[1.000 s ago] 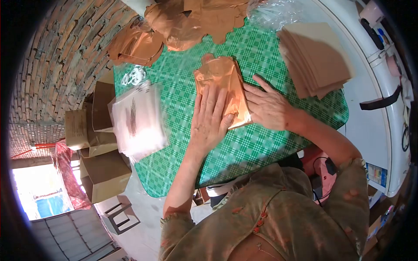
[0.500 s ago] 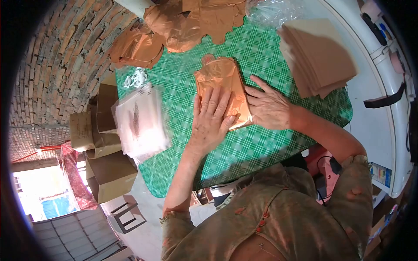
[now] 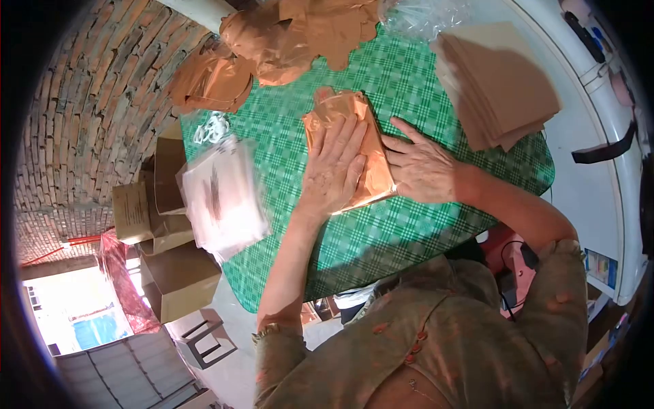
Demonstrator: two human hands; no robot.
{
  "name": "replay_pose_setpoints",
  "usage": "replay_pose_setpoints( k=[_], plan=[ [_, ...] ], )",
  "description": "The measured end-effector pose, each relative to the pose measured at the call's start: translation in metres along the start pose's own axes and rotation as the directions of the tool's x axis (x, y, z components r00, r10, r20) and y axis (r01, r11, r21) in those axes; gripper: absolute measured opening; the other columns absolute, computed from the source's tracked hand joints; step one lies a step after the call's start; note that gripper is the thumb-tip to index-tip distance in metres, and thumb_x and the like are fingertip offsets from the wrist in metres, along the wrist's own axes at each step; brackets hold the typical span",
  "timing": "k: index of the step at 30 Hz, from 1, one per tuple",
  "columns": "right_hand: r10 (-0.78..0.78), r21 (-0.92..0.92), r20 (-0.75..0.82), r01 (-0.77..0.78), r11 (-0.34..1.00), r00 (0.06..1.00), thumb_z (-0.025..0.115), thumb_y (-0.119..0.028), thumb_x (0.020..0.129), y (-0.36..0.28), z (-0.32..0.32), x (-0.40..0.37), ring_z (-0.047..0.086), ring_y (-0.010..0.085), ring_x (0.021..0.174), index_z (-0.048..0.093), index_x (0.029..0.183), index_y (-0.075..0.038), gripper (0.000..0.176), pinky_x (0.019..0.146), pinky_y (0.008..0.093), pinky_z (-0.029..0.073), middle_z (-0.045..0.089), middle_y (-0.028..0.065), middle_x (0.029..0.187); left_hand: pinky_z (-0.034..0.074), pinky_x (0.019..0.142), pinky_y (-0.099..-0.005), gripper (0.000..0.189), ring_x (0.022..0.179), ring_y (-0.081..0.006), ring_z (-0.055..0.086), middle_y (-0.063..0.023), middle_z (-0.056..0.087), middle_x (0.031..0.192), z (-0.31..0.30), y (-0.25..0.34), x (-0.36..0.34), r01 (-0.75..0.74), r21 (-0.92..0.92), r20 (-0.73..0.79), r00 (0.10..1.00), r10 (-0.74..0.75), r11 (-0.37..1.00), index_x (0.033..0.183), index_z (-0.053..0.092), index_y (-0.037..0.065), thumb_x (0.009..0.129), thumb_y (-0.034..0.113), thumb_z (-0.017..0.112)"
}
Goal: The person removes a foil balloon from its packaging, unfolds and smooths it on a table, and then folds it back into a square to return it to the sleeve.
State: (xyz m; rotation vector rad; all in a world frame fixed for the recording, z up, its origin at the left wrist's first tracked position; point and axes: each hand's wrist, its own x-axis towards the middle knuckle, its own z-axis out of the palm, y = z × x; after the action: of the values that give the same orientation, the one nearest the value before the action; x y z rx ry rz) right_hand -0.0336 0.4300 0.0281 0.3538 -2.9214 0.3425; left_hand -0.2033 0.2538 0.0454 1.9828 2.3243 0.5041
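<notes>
A folded packet of shiny copper-coloured foil (image 3: 377, 178) lies on the green checked tablecloth (image 3: 402, 235) in front of me. My left hand (image 3: 332, 167) rests flat on top of it, fingers stretched toward its far end. Along the packet's right edge lies my right hand (image 3: 424, 167), palm down, its fingers apart and their tips by the foil's side. Neither hand grips anything. The left hand covers the left and middle part of the packet.
More copper foil pieces (image 3: 272, 51) are heaped at the far edge beside clear plastic wrap (image 3: 426, 17). Brown paper sheets (image 3: 504, 82) are stacked at right. Clear plastic bags (image 3: 225, 194) and white ties (image 3: 212, 128) lie at left, with cardboard boxes (image 3: 180, 273) beyond the table edge.
My left hand has slid forward and slightly left over the foil packet, toward its far end. My right hand has stayed nearly in place at the packet's side.
</notes>
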Motion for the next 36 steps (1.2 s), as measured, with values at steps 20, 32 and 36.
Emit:
replay_pose_setpoints(
  k=[20, 32, 36],
  plan=[
    [-0.039, 0.068, -0.076, 0.044, 0.997, 0.996, 0.068, -0.037, 0.093, 0.004, -0.023, -0.028, 0.035, 0.0282, 0.153, 0.050, 0.148, 0.002, 0.070, 0.130, 0.0552, 0.015, 0.044, 0.0171, 0.159, 0.015, 0.130, -0.0493, 0.054, 0.156, -0.0285, 0.029, -0.0105, 0.037, 0.167, -0.001, 0.001, 0.003, 0.016, 0.017, -0.002, 1.000, -0.016, 1.000, 0.160, 0.042, 0.013, 0.113, 0.035, 0.030],
    [-0.080, 0.295, -0.036, 0.087, 0.952, 0.996, 0.065, -0.042, 0.097, -0.012, -0.014, -0.030, 0.031, 0.0264, 0.155, 0.056, 0.143, 0.003, 0.065, 0.131, 0.0544, 0.012, 0.047, 0.0170, 0.158, 0.009, 0.131, -0.0484, 0.057, 0.159, -0.0309, 0.022, -0.0099, 0.031, 0.170, 0.002, -0.001, 0.003, 0.049, 0.035, 0.068, 0.996, -0.051, 0.998, 0.162, 0.040, 0.020, 0.113, 0.045, 0.024],
    [-0.080, 0.351, -0.046, 0.091, 0.932, 0.996, 0.067, -0.034, 0.096, -0.010, -0.014, -0.031, 0.038, 0.0271, 0.151, 0.060, 0.138, 0.001, 0.056, 0.131, 0.0559, 0.013, 0.053, 0.0143, 0.152, 0.013, 0.130, -0.0501, 0.054, 0.157, -0.0318, 0.025, -0.0115, 0.033, 0.169, 0.001, 0.000, 0.004, 0.026, 0.061, 0.050, 0.998, -0.029, 0.998, 0.159, 0.045, 0.021, 0.113, 0.044, 0.030]
  ],
)
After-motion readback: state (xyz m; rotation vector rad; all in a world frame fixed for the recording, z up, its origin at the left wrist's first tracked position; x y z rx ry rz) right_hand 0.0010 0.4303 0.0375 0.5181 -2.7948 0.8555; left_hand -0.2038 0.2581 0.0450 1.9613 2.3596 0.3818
